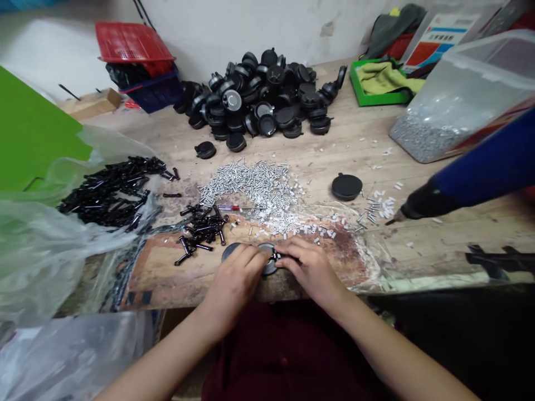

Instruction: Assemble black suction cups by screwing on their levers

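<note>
My left hand (pixel 239 274) is closed over a round black part at the bench's front edge; a dark rim (pixel 229 250) shows on its left. Beside those fingers is a round grey disc (pixel 270 267), partly covered by both hands. My right hand (pixel 311 266) pinches a small black piece (pixel 275 255) at the disc, its thumb and forefinger close to my left fingertips. Just beyond lie white plastic sleeves (pixel 288 223), a heap of metal screws (pixel 251 181) and loose black links (pixel 204 225). A single round black part (pixel 346 186) rests farther right.
Round black parts (pixel 259 94) are piled at the back. A bag of black links (pixel 112 189) lies left. A blue power screwdriver (pixel 472 167) juts in from the right, near a clear bin (pixel 443 120) of small metal pieces and a green tray (pixel 376 99).
</note>
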The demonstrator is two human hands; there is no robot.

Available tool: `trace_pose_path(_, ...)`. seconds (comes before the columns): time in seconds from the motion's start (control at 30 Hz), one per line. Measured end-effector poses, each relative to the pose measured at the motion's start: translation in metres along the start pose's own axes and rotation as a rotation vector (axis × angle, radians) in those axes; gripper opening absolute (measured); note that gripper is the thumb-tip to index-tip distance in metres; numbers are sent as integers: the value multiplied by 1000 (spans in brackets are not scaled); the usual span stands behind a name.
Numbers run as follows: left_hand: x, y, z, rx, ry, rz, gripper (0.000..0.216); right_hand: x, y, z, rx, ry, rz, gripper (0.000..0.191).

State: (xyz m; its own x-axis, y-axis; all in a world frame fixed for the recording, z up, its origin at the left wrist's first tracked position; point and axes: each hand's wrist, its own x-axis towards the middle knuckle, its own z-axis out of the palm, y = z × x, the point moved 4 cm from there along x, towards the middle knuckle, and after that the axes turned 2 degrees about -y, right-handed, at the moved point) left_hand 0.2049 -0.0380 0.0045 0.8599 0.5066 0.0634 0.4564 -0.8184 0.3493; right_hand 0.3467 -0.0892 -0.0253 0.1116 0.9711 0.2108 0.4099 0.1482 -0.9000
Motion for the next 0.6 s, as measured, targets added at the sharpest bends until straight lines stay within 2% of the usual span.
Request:
trace_pose_path(0.2, 6, 11, -2, 129, -161, 148, 18, 3, -8, -1, -65, -49, -60, 19)
trace_pose_path(0.33, 5, 12, -1, 162, -166, 158, 20, 4, -10, 1, -121, -56, -84, 21)
trace_pose_path(0.4, 3, 8, -2, 74, -88, 98, 22, 1, -12, -1, -121, -36, -82, 22)
trace_pose_path(0.5, -2, 0, -9, -225, 162, -77, 23, -8, -22, -11, -105, 102, -68, 27)
trace_pose_path(0.6, -11, -3, -15, -584, 377, -311, 23, -19, -33, -18, -61, 224, -44, 47)
